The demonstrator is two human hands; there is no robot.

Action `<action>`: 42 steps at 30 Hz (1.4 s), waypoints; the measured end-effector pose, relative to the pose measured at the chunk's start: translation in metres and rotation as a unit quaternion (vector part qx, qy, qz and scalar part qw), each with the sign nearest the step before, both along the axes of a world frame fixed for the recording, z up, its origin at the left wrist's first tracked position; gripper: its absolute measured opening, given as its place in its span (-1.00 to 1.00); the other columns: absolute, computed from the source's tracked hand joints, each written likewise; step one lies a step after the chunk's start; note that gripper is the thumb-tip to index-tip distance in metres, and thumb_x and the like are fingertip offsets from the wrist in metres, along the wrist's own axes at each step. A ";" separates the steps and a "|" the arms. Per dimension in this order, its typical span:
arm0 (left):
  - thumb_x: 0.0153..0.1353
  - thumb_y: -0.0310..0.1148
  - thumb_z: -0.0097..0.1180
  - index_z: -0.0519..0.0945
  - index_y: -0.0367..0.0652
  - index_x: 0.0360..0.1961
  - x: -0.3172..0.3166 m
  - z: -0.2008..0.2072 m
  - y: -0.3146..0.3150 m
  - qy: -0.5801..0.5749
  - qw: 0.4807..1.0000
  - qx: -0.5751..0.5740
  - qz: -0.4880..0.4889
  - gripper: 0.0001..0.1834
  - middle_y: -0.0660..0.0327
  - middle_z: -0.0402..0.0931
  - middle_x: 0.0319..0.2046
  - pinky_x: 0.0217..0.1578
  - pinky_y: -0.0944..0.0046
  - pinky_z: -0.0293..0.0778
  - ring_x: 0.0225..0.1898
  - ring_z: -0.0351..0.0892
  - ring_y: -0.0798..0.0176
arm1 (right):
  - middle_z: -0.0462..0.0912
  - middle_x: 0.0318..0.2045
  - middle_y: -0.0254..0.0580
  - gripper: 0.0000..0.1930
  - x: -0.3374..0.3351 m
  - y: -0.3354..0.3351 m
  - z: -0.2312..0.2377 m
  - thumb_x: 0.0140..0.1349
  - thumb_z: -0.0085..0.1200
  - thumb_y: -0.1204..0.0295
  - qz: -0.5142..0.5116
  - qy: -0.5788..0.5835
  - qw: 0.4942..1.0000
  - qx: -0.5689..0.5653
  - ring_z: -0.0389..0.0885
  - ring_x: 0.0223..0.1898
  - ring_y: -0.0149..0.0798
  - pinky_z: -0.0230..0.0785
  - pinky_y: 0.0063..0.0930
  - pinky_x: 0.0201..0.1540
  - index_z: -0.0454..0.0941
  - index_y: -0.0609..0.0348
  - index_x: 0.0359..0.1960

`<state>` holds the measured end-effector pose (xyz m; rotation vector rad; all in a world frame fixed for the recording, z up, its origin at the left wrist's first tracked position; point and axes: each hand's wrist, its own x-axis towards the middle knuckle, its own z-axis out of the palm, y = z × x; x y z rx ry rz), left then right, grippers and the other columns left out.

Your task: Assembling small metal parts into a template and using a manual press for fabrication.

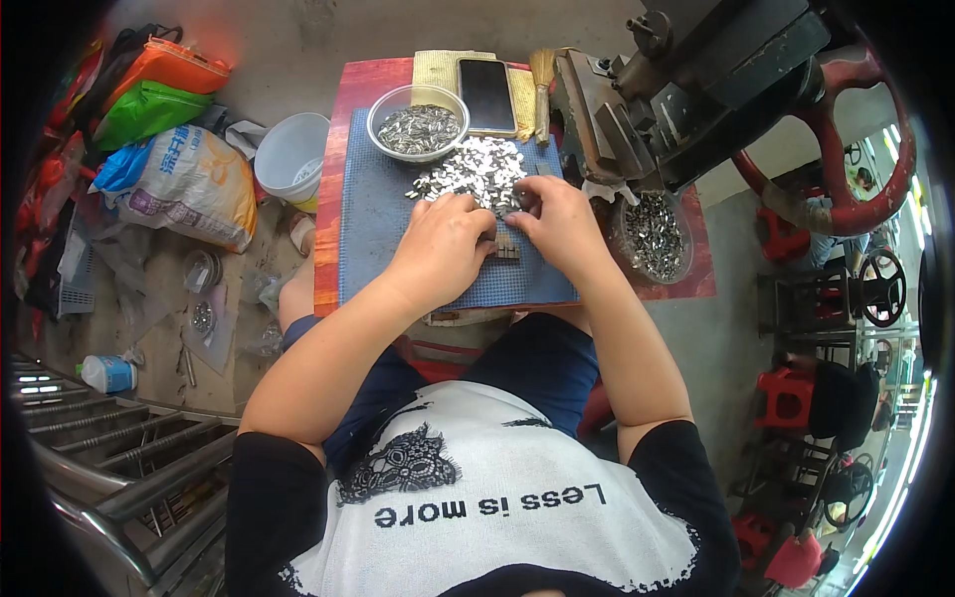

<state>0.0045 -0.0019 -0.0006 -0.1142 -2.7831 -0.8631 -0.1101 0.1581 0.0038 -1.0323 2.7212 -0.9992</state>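
A loose pile of small shiny metal pieces (479, 167) lies on the blue textured mat (370, 229). My left hand (446, 244) rests at the near left side of the pile, fingers curled down; whatever its fingertips hold is hidden. Across from it, my right hand (562, 221) has thumb and forefinger bent toward each other at the pile's right edge, and anything between them is too small to make out. A small slotted metal block (508, 252) sits on the mat between the hands, close to my left thumb. Beyond the pile stands a clear round bowl (372, 139) of similar pieces.
A dark phone (487, 95) and a brush (541, 90) lie at the table's far side. A heavy hand press (686, 114) with a red wheel (836, 204) rises at the right, above another tub (686, 257) of metal pieces. Left are a white bucket (271, 159) and bags (184, 189).
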 end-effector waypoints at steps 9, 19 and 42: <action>0.09 -0.42 0.31 0.70 -0.18 -0.37 0.006 -0.010 0.001 0.072 0.994 0.074 0.022 -0.91 0.11 0.64 -0.32 -0.09 0.04 0.45 -0.19 0.59 -0.03 | 0.70 -0.30 0.07 -0.72 -0.007 -0.045 0.008 -0.03 0.35 0.46 0.051 -0.018 0.998 -0.012 0.68 -0.19 0.07 0.52 -0.20 -0.07 0.69 0.27 -0.24; 0.06 -0.33 0.37 0.73 -0.20 -0.29 0.009 -0.005 -0.027 0.076 0.991 0.058 0.091 -0.79 0.15 0.65 -0.28 -0.02 0.10 0.40 -0.12 0.56 0.04 | 0.66 -0.33 0.14 -0.75 0.008 0.021 0.005 0.23 0.20 0.33 -0.104 0.147 0.978 0.106 0.68 -0.25 0.13 0.54 -0.11 -0.16 0.65 0.33 -0.29; 0.11 -0.24 0.33 0.70 -0.09 -0.28 -0.005 -0.018 0.000 0.073 0.995 -0.005 0.061 -0.80 0.24 0.58 -0.27 -0.02 0.06 0.30 -0.08 0.53 0.11 | 0.67 -0.27 0.17 -0.79 -0.014 -0.006 -0.014 0.15 0.18 0.48 -0.097 0.100 0.990 0.024 0.65 -0.17 0.16 0.49 -0.09 -0.04 0.60 0.38 -0.22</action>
